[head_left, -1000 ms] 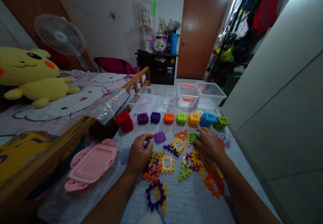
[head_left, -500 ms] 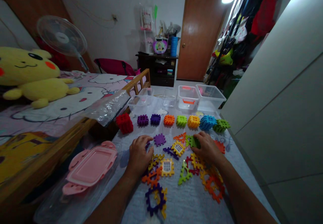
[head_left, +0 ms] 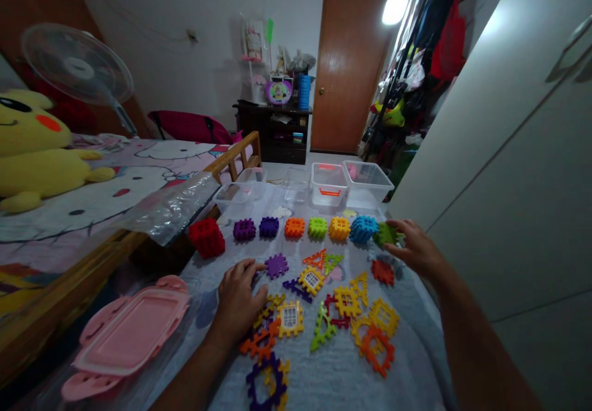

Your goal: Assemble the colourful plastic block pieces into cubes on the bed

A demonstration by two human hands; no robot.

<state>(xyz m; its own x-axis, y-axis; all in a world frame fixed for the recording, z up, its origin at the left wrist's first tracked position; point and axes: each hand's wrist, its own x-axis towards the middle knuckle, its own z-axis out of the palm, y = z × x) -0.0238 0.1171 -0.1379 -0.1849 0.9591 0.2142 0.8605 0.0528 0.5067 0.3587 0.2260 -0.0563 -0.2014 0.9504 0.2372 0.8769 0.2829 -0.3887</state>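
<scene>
The right hand (head_left: 416, 249) is open narrow, and its fingers (head_left: 396, 238) touch a green plastic waffle-block cube (head_left: 385, 234), at two o'clock from the flat coloured plastic pieces (head_left: 346, 302). The left hand (head_left: 238, 305) is curled, just beside a purple star-shaped plastic piece (head_left: 276, 266); I cannot tell if it holds something.

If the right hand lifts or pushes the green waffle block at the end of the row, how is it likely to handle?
The green plastic waffle block looks hollow and latticed, so it is probably light for its size and fairly stiff. Its gridded edges should give the right hand good grip. Its flat, squarish faces suggest it would slide or tip rather than roll.
</scene>
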